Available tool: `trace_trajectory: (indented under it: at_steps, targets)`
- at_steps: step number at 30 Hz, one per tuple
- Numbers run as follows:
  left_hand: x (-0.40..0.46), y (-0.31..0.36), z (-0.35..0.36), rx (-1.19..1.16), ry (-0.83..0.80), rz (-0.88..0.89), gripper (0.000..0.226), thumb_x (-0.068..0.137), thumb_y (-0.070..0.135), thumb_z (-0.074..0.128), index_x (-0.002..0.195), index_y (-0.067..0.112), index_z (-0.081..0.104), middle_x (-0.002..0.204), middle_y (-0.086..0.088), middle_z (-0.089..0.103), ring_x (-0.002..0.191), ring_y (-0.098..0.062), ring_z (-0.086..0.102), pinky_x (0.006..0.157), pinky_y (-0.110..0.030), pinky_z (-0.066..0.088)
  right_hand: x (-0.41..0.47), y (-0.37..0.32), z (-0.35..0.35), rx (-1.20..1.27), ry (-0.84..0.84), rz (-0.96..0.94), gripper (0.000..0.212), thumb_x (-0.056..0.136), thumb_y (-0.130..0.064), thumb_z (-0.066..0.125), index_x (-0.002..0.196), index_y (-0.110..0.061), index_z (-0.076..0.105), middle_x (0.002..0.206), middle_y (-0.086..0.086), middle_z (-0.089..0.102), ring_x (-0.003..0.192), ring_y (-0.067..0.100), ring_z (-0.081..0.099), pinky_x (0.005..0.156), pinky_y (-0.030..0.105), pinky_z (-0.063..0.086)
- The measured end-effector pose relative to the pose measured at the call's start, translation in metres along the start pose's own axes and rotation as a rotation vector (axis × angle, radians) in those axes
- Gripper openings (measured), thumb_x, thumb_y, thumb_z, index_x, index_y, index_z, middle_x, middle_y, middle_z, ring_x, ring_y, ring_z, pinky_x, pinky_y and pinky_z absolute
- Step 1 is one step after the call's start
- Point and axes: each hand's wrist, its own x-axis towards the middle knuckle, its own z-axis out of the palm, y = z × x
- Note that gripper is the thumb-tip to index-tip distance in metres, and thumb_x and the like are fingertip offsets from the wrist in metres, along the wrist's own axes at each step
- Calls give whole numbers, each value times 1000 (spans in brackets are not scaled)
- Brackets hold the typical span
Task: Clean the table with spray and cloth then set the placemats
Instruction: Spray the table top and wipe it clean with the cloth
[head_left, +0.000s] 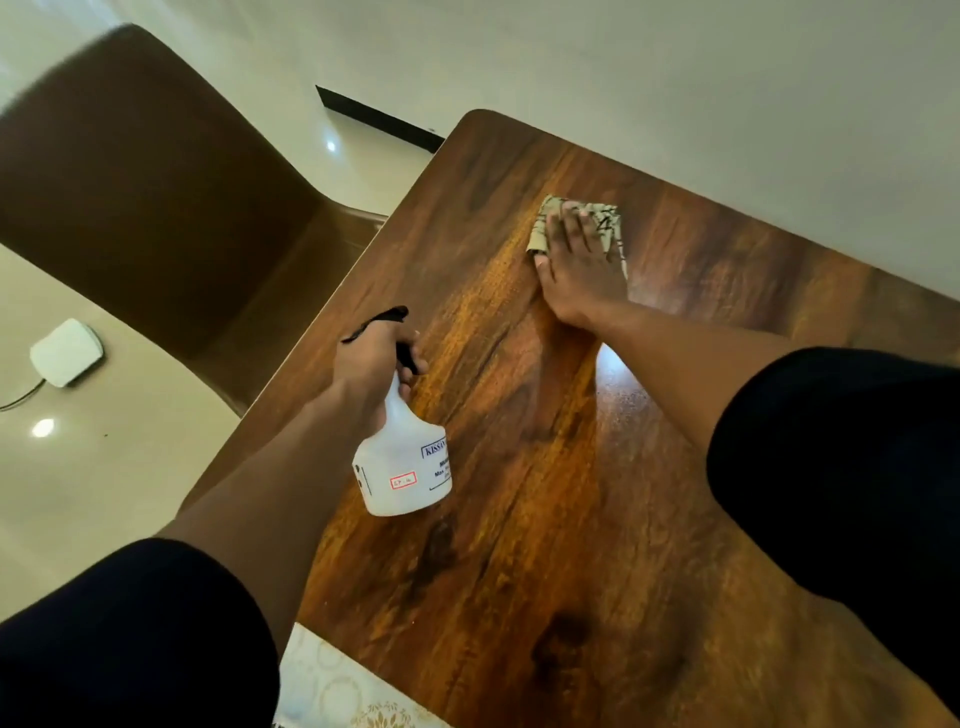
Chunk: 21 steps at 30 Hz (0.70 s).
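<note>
The dark, glossy wood-grain table (545, 519) fills most of the view and is the landmark here; its top shines wetly in a patch near the right forearm. Off the table's left edge stands a brown, smooth-backed chair (156, 182). At the table's near edge lies a pale placemat with a gold floral print (332, 686), only its corner in view and not yet laid out. Above the table's left-centre hangs the white plastic spray bottle with a black trigger head (400, 457), clear of the wood: the left hand (374, 364) is curled round its neck, its long axis tilted, base toward the near edge and nozzle pointing toward the table's left edge. Toward the table's far edge the right hand (576, 254) lies flat with straight fingers, pressing the beige patterned cloth, folded small (602, 223), onto the wood. The step in hand looks like the wiping stage, the spraying seemingly done for this patch. The next move probably calls for sweeping the cloth along the grain toward the near edge, keeping even pressure, then setting the bottle aside before the placemat is spread.
</note>
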Motion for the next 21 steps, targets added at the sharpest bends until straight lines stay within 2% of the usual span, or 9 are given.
trace_trajectory:
  at_steps: [3,6,10,12,14,16,19,21]
  targets:
    - [9,13,-17,-23,30,6,13,94,20,67,97,7,68,75,-9,63,42,-7,51,42,-18,42,16,-12,6,51,42,97,65,111,-47,18,167,-23,-3,175,0,-11,160,21,-14,128,56,-3]
    - [14,19,-32,21,52,5,18,94,23,67,84,8,65,70,-7,62,40,-6,50,42,-18,42,26,-30,12,69,83,110,65,110,-44,21,167,-20,1,175,1,-7,161,23,-12,128,58,-3]
    - [16,18,-43,61,71,-3,25,96,26,67,78,9,65,68,-7,65,42,-7,48,43,-18,43,30,-68,8,-23,-24,-108,64,111,-46,19,167,-22,-1,174,0,-11,160,24,-16,128,59,-2]
    - [14,15,-43,66,74,-14,23,96,24,67,78,9,65,67,-6,64,44,-8,47,44,-20,42,20,-105,20,-129,-63,-288,64,111,-46,17,167,-22,-3,174,2,-10,160,25,-15,128,59,1]
    - [13,13,-38,61,84,0,22,94,21,65,76,8,63,63,-6,61,43,-9,45,43,-21,39,1,-137,40,-185,-106,-512,65,110,-47,15,166,-23,-6,174,2,-10,160,24,-15,128,57,-4]
    - [13,12,-32,59,92,9,23,93,18,63,73,8,62,61,-6,58,42,-10,44,41,-21,37,-15,-147,51,-216,-120,-680,64,111,-47,17,166,-24,-5,175,-1,-11,160,18,-13,127,51,-5]
    - [17,10,-29,65,74,-4,19,94,19,63,77,10,63,65,-7,59,40,-8,45,39,-20,36,-8,-133,43,-218,-133,-712,63,111,-49,18,166,-27,-6,174,-4,-12,160,15,-13,127,45,-2]
    - [19,8,-33,93,31,-18,12,95,20,64,87,11,65,72,-9,62,41,-6,46,39,-19,37,11,-114,29,-166,-128,-564,63,111,-50,15,165,-27,-8,173,-2,-15,159,19,-15,127,49,-1]
